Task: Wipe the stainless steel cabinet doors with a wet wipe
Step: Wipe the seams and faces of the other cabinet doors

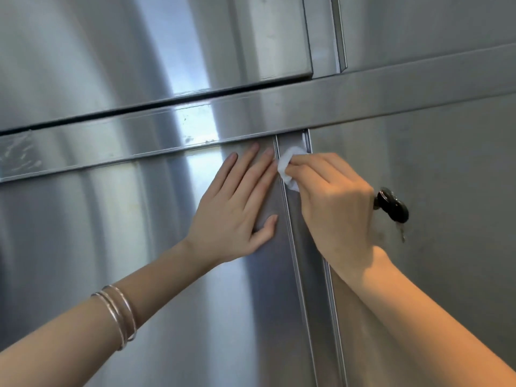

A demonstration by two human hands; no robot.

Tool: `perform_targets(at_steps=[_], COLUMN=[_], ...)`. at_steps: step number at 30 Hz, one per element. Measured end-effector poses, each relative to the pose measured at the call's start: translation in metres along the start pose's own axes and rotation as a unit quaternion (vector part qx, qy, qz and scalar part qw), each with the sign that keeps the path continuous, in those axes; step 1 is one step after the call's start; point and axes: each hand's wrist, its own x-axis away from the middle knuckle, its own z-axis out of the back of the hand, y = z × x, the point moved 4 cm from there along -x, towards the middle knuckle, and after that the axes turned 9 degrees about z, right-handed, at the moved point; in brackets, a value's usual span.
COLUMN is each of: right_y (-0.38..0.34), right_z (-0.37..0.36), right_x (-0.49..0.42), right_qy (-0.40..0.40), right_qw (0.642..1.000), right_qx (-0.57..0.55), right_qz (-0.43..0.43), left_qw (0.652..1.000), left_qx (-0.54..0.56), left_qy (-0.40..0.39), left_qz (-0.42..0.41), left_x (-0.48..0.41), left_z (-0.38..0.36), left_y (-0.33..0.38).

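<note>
Head view: crumpled white wet wipe (287, 169) (pinched by right hand (335, 202)) touches steel.

Bright glare (195, 122) across brushed steel crossbar (391, 99)

Bright, soft light falls on the scene from the viewer's side. A broad vertical band of glare runs down the brushed stainless steel cabinet doors (125, 247). It nearly whites out where it crosses the horizontal steel rail (363, 107). To the right of the band the metal dims to flat grey. The left hand (237, 208) throws a faint dark reflection on the steel beside its thumb. The right forearm (432, 317) glows warm orange. The black key fob (392, 208) looks slightly soft. Straight edges tilt and bow towards the corners.
</note>
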Motion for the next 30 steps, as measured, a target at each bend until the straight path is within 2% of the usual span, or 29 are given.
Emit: perform_targets(at_steps=[8, 16, 20, 24, 30], right_y=[0.001, -0.001, 0.005, -0.004, 0.002], right_z=[-0.002, 0.003, -0.01, 0.0, 0.0], right_x=[-0.015, 0.001, -0.031, -0.004, -0.035], right_qy=[-0.011, -0.032, -0.042, -0.036, -0.09], right_qw=[1.0, 0.999, 0.999, 0.999, 0.996], right_qx=[0.008, 0.009, 0.026, 0.002, 0.019], right_qz=[-0.012, 0.043, -0.004, -0.003, 0.012], left_qw=[1.0, 1.0, 1.0, 1.0, 1.0], left_qx=[0.012, 0.004, 0.003, 0.003, 0.001], left_qy=[-0.01, 0.001, 0.014, 0.01, 0.012], left_qz=[-0.007, -0.005, -0.004, -0.004, -0.004], left_x=[0.0, 0.001, 0.001, 0.001, 0.001], left_z=[0.001, 0.0, 0.001, 0.001, 0.004], left_y=[0.0, -0.001, -0.001, -0.001, -0.001])
